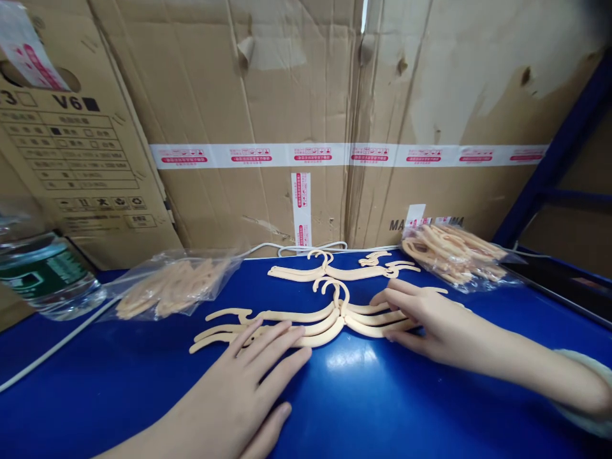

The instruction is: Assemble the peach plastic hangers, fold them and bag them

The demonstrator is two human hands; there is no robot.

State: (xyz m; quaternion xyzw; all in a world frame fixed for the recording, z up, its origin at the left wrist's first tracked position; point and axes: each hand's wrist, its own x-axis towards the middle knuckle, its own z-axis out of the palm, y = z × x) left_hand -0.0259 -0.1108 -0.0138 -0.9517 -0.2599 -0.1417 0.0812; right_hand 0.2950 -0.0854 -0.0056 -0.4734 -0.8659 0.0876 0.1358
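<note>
The fingers (285,368) of the left hand (239,382) are spread and loosely extended, their tips over the left arms of a nested group of cream hangers (329,336) at the middle of the dial, the hand itself at about eight o'clock; at three o'clock the right hand (430,322) has its fingers bent over the hangers' right arms, thumb on the near side, though the hand hides the contact and I cannot tell whether it grips or only rests there; the group lies flat on the blue table (354,408), hooks towards twelve; just beyond, also at twelve, lies another hanger (306,275), with a small cream piece (375,258) near it at about one; a clear bag of cream parts (176,287) sits towards nine, a second bag (454,252) between two and three; a green-labelled bottle (48,274) stands farther out, between nine and ten; taped cardboard (268,83) rises behind, at twelve.
</note>
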